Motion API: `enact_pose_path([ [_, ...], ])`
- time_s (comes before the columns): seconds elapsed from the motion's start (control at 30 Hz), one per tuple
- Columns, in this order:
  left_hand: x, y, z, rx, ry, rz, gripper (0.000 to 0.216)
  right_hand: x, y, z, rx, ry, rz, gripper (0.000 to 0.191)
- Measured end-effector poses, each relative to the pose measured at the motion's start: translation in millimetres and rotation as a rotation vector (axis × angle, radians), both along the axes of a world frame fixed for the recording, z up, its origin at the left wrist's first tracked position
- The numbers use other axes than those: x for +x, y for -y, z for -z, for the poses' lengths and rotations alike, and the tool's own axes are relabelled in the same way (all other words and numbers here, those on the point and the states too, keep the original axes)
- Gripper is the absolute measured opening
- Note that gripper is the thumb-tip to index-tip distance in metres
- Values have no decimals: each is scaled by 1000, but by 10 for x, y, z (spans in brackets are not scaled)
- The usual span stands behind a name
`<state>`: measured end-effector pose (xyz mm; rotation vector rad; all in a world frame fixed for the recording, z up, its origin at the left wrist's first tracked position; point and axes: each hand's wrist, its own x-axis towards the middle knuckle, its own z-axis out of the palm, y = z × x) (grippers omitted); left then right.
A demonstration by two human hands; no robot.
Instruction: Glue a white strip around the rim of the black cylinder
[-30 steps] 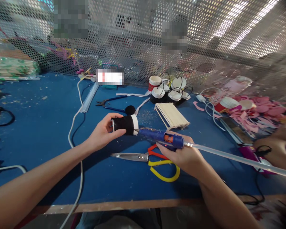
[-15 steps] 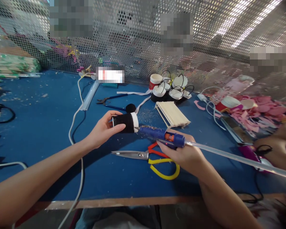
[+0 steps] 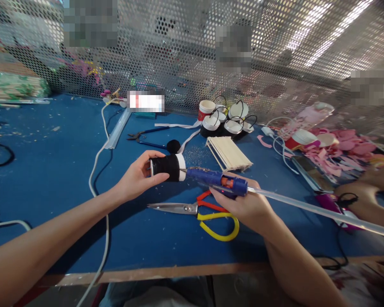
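Note:
My left hand (image 3: 142, 175) is closed round a small paper cup (image 3: 167, 167), tipped on its side and wrapped in black cord, with a white band bare at its right end. In my right hand (image 3: 243, 204) is a blue hot glue gun (image 3: 216, 180), a long clear glue stick (image 3: 294, 204) running out of its back to the right. The gun's nozzle meets the cup at the edge between black wrap and white band. Below them, scissors (image 3: 192, 209) with one red and one yellow handle lie on the blue table (image 3: 141, 243).
Behind lie pliers (image 3: 147, 138), a black pompom-like round piece (image 3: 173, 146), a bundle of pale sticks (image 3: 228, 152) and several black-wrapped cups (image 3: 211, 124) with handles. A white cable (image 3: 97, 170) crosses at left. At right are a phone (image 3: 312, 172), pink scraps (image 3: 345, 145) and another person's arm (image 3: 361, 200).
The cup has turned slightly in my left hand, while the glue gun's nozzle stays at its edge. The view has shifted a little, and the other person's arm at right has moved.

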<state>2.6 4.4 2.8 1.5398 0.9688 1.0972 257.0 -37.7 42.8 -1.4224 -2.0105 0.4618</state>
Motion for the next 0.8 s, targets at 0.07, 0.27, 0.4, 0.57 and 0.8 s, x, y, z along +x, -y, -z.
enact_pose_path([
  [0.07,-8,0,14,62,-41,9,43,4,-8,-12,-4,18,7,10],
  [0.27,-38,13,25,401,-236,17,41,7,-40,-54,37,107,5,11],
  [0.4,-44,26,12,490,-330,40,42,4,-55,-62,39,68,15,9],
  [0.57,-43,44,-13,525,-381,84,39,-33,-80,-114,36,43,8,8],
  [0.8,-46,43,-11,529,-393,104,39,-38,-126,-128,-155,-65,57,16],
])
